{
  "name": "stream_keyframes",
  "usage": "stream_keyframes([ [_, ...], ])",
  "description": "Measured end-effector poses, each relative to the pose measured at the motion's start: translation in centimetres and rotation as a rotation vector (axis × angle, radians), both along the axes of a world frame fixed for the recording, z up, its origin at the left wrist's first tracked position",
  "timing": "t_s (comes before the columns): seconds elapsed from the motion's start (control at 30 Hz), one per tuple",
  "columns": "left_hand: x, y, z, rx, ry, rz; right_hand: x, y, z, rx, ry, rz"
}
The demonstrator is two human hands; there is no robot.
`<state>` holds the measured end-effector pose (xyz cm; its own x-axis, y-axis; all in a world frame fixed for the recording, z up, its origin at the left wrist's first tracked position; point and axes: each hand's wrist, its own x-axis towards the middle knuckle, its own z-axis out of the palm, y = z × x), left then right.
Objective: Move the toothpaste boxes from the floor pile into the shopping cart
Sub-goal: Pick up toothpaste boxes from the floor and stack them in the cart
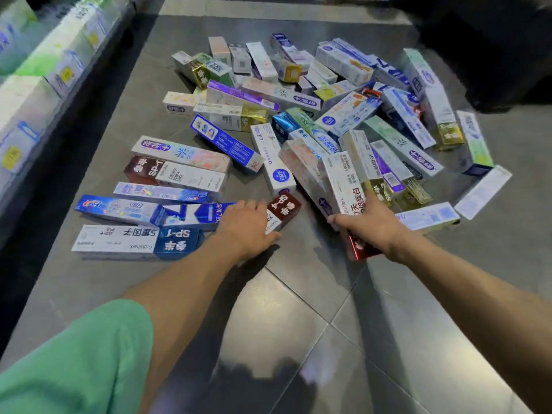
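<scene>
The right hand grasps a bundle of boxes; the left hand lies flat, released, on a maroon box. Light, stiff, slick cartons; best gripped across their long sides.

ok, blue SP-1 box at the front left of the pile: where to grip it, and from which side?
Take the blue SP-1 box across its narrow width near the blue end, from above. It lies flat on the floor, long sides showing; that end is bare and sits beside the left hand.
</scene>
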<state>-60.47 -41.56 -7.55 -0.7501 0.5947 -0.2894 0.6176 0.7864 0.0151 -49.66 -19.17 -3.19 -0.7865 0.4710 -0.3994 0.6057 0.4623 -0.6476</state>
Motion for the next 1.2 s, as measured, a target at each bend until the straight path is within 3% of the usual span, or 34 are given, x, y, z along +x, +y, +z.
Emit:
stream_keyframes([
  [0.13, 0.5, 1.3, -0.4, 0.001, -0.096, 0.175, 0.0, -0.3, -1.8, -0.287, 0.055, -0.164],
  [0.2, 0.7, 1.2, -0.5, 0.093, -0.145, 0.249, -0.2, -0.8, -2.0, -0.346, 0.052, -0.197],
  [0.37, 1.1, 0.7, 0.6, 0.629, -0.371, 0.563, -1.5, -1.7, -1.6, -0.464, 0.114, -0.253],
  [0.53, 1.9, 1.1, 5.6, 1.065, -0.492, 0.769, -1.8, -4.0, 0.8, -0.44, 0.239, -0.316],
  [0.67, 3.2, 0.3, 11.6, 1.22, -0.643, 0.914, -1.4, -6.1, 5.8, -0.464, 0.297, -0.396],
  [0.9, 7.2, -1.8, 31.4, 1.222, -0.783, 0.895, 3.2, -8.4, 25.9, -0.585, 0.309, -0.38],
  [1.03, 8.2, -1.2, 48.3, 1.284, -0.747, 0.848, 5.5, -7.8, 42.8, -0.62, 0.379, -0.421],
  [1.2, 11.7, -0.8, 70.8, 1.285, -0.664, 0.628, 10.5, -8.4, 65.8, -0.59, 0.436, -0.441],
])
